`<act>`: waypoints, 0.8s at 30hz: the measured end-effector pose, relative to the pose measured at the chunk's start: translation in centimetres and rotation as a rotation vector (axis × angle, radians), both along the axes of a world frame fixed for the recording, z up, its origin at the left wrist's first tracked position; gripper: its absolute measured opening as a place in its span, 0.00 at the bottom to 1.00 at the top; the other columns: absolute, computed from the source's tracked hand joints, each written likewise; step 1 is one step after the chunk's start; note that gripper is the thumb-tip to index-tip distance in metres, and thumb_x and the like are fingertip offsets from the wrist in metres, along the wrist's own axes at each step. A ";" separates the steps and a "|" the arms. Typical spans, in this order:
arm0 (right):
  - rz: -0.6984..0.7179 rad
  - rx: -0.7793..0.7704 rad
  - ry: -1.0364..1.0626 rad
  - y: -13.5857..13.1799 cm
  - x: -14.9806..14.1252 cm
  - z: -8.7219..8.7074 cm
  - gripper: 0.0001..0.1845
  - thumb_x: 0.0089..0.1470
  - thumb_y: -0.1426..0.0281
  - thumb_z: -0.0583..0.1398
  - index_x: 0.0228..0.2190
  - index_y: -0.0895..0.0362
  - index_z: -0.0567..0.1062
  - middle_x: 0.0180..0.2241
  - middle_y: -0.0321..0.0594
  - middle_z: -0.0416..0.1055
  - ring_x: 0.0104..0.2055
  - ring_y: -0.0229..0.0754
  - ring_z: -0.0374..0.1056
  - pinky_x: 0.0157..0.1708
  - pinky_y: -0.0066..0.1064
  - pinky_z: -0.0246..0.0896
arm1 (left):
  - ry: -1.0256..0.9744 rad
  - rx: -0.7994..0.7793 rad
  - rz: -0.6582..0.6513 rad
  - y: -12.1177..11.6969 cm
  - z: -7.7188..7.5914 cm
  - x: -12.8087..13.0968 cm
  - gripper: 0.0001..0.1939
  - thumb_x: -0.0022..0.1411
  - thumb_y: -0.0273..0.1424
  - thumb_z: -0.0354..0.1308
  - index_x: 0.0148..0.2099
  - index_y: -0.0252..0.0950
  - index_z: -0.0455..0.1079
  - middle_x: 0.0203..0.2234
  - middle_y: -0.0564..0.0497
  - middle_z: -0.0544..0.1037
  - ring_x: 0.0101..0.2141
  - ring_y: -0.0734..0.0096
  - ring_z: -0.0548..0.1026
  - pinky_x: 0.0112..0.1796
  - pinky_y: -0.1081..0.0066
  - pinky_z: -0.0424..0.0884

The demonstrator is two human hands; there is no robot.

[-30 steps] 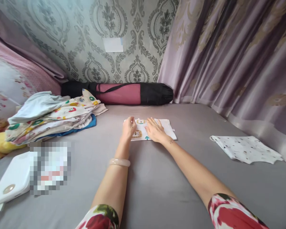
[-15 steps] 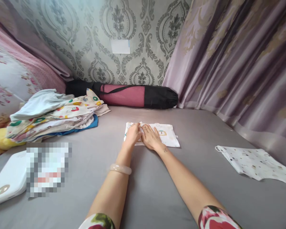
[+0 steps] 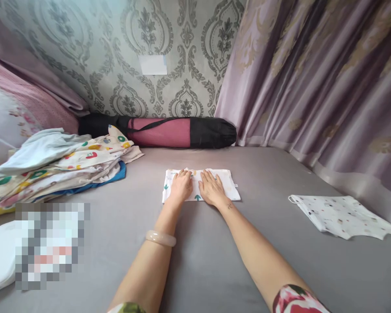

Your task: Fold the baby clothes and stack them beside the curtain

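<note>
A white printed garment [image 3: 228, 184], folded into a flat rectangle, lies on the grey sheet in the middle of the head view. My left hand [image 3: 181, 186] rests flat on its left half, palm down. On the other half my right hand [image 3: 211, 188] presses flat, fingers stretched out and slightly spread. Neither hand grips the cloth. Between the two hands a strip of print shows, with a green leaf shape near the front edge. The cloth under both palms is hidden.
Several clothes are piled in a heap [image 3: 68, 163] at the left. Another white patterned garment [image 3: 342, 215] lies at the right. A white device [image 3: 3, 256] and a blurred-out item [image 3: 52, 243] are at the front left. A pink and black roll bag [image 3: 163, 131] lies along the wall.
My hands have moved apart: the left has shifted left and flattened with its fingers out, and more print shows between them. The whole view has turned slightly right.
</note>
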State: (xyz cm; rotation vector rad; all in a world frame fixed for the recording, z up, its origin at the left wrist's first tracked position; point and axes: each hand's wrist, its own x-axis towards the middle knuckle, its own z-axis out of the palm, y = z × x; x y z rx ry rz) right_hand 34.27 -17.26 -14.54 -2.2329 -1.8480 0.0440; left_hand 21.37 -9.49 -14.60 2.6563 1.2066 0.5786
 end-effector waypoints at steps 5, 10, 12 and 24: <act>0.018 -0.033 0.034 -0.1 0.4 0.5 0.31 0.66 0.64 0.41 0.65 0.63 0.56 0.69 0.47 0.47 0.71 0.45 0.39 0.68 0.45 0.29 | 0.000 -0.018 0.007 0.3 0.0 -0.3 0.18 0.63 0.22 0.46 0.53 0.34 0.65 0.54 0.38 0.72 0.59 0.56 0.65 0.57 0.56 0.61; -0.090 0.008 0.031 -0.4 1.9 1.5 0.31 0.67 0.64 0.40 0.65 0.65 0.55 0.69 0.49 0.46 0.71 0.47 0.39 0.67 0.47 0.29 | 0.014 -0.035 -0.008 0.3 0.2 -0.4 0.17 0.62 0.22 0.47 0.52 0.34 0.65 0.52 0.39 0.73 0.57 0.57 0.67 0.56 0.57 0.63; -0.135 0.015 0.014 -0.4 2.4 1.2 0.31 0.66 0.64 0.40 0.65 0.66 0.55 0.69 0.50 0.45 0.71 0.48 0.39 0.67 0.47 0.29 | 0.014 -0.034 -0.010 0.3 0.2 -0.4 0.17 0.62 0.22 0.47 0.52 0.35 0.66 0.51 0.39 0.74 0.57 0.57 0.68 0.55 0.58 0.63; -0.115 -0.037 0.053 -0.4 3.3 0.7 0.32 0.66 0.64 0.41 0.65 0.66 0.54 0.69 0.50 0.46 0.71 0.47 0.40 0.67 0.44 0.34 | 0.071 -0.086 -0.001 -0.4 1.3 -0.6 0.18 0.63 0.23 0.47 0.55 0.35 0.64 0.57 0.38 0.70 0.58 0.57 0.67 0.56 0.57 0.62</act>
